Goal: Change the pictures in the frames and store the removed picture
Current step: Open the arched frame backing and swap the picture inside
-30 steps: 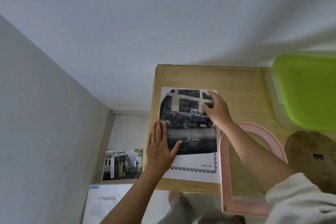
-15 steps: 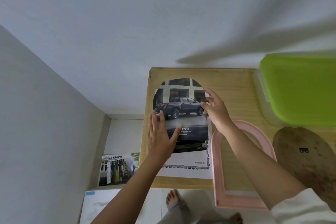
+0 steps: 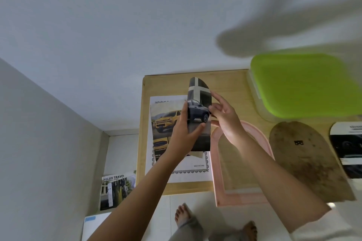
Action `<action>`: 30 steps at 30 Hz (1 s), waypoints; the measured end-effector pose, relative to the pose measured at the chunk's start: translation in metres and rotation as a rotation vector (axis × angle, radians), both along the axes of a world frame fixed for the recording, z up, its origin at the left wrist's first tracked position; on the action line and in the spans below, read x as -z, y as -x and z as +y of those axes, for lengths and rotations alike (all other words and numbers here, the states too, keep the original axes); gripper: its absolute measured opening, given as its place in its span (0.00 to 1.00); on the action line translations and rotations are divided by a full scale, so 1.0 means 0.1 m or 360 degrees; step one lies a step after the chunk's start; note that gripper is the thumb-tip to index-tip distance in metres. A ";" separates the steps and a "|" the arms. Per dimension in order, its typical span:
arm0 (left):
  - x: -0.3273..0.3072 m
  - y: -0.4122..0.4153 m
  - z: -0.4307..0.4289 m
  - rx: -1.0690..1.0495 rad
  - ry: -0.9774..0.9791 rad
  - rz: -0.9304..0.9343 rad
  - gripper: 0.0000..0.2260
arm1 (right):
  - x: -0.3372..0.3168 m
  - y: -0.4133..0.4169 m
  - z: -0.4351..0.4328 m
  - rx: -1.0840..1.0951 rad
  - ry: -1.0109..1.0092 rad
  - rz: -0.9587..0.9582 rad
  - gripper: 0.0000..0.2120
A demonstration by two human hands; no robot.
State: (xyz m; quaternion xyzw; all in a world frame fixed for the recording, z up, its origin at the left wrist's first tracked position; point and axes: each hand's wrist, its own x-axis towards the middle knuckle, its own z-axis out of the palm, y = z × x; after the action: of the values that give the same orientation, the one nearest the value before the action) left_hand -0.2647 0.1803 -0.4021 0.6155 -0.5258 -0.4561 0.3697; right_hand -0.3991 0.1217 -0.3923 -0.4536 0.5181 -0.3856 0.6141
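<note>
An arch-cut picture of a dark pickup truck (image 3: pixel 199 103) stands tilted up off the wooden table (image 3: pixel 166 86). My left hand (image 3: pixel 184 133) grips its lower left edge, thumb on the front. My right hand (image 3: pixel 225 119) pinches its right edge. Beneath it lies a picture of a yellow car (image 3: pixel 166 121) on a white insert sheet (image 3: pixel 195 172) with a patterned border. The empty pink arch frame (image 3: pixel 235 197) lies just right of the sheet, partly under my right forearm. Its brown arch backing board (image 3: pixel 305 160) rests further right.
A container with a green lid (image 3: pixel 305 86) sits at the table's back right. Another dark arch picture (image 3: pixel 348 146) lies at the right edge. A brochure (image 3: pixel 115 190) and white sheet (image 3: pixel 94 225) lie on the floor to the left. My bare feet (image 3: pixel 182 215) show below the table edge.
The truck picture went from lying flat under both hands to being lifted and turned up on edge, uncovering the yellow car picture beneath. The camera view shifted left.
</note>
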 end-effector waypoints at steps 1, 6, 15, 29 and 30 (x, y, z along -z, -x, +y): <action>-0.03 0.02 0.01 -0.0027 -0.0005 0.0138 0.36 | -0.01 0.04 0.01 0.0008 0.0009 0.0018 0.21; -0.15 0.19 0.11 -0.0227 -0.0123 0.0785 0.32 | 0.11 0.35 0.14 0.0103 0.0107 0.0280 0.20; -0.05 0.82 0.38 -0.0111 -0.0273 0.0781 0.33 | 0.24 1.05 0.46 0.0076 -0.0195 0.0142 0.24; 0.25 1.21 0.75 0.0059 -0.0338 0.0337 0.33 | 0.48 2.01 0.74 -0.0054 -0.0112 0.0492 0.27; 0.27 1.22 0.78 0.0048 -0.0360 0.0277 0.34 | 0.50 2.04 0.75 -0.0073 -0.0097 0.0538 0.27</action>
State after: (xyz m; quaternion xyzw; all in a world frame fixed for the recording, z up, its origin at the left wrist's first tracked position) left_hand -0.3863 0.2587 -0.4295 0.6034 -0.4462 -0.5696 0.3352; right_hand -0.6034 0.1962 -0.4428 -0.5050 0.6148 -0.2738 0.5404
